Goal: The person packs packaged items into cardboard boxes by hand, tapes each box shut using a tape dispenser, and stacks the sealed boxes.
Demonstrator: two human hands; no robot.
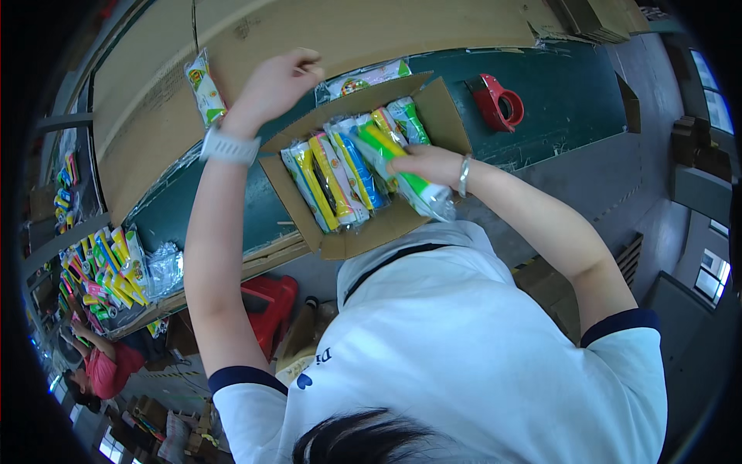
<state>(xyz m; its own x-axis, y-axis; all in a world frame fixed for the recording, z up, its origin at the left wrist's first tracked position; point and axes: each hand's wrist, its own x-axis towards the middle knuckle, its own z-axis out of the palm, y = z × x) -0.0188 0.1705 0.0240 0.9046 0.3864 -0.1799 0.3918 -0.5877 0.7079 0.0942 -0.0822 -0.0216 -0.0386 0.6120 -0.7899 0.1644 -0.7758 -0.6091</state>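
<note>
An open cardboard box [363, 242] stands at the bench's near edge. Inside it, several long clear-wrapped packs [338, 174] stand in a row, with white, yellow, pink, blue and green colours; what they contain I cannot tell. My right hand [429, 164] grips a green and yellow clear-wrapped pack [423, 192], tilted over the box's right part. Beyond the box's left side, my left hand [272, 83] is raised, fingers curled together with nothing visible in them. One similar pack [205, 91] lies left of that hand, and another [369, 78] lies behind the box.
A red tape dispenser [496, 103] sits on the green bench top [564, 93] at right. Large cardboard sheets [154, 100] cover the far left. Many colourful packs [108, 267] pile up at left, near a person in a red top [116, 370]. A red stool [270, 309] stands below the bench.
</note>
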